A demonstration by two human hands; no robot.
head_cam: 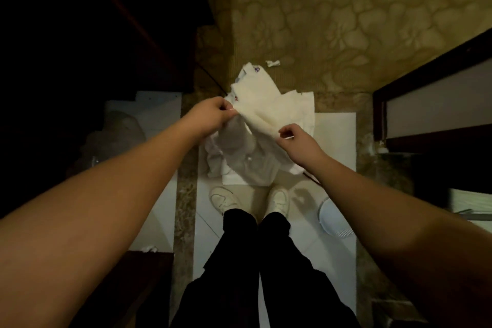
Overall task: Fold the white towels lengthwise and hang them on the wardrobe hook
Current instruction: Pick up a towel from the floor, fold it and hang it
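I hold a white towel (262,104) out in front of me above the floor, crumpled and partly spread. My left hand (213,114) pinches its near left edge. Lower and to the right, my right hand (298,138) pinches another edge of the same towel. Small purple and red marks show near its far left corner. Below it a heap of more white towels (239,162) lies on the white floor tiles, partly hidden by the held one. No wardrobe hook is in sight.
My white shoes (223,198) and black trousers stand just behind the heap. Patterned olive carpet (346,21) stretches ahead, with a white scrap (273,63) on it. Dark furniture (93,21) rises on the left, a dark-framed panel (431,104) on the right, a round white object (336,221) by my right foot.
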